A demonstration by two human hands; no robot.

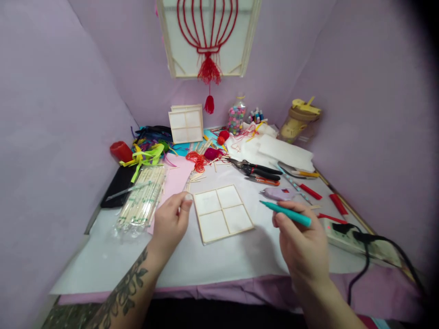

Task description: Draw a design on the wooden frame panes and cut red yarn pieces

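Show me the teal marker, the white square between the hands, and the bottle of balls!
Teal marker (290, 214): head view, on its barrel.
White square (222, 209): head view, where its sticks cross.
Bottle (236, 119): head view, on its side.

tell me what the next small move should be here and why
Probably bring the teal pen over the four-pane panel: the right hand holds it with its tip pointing toward the panel but apart from it, and the left hand is by the panel's left corner, seemingly well placed to steady it.
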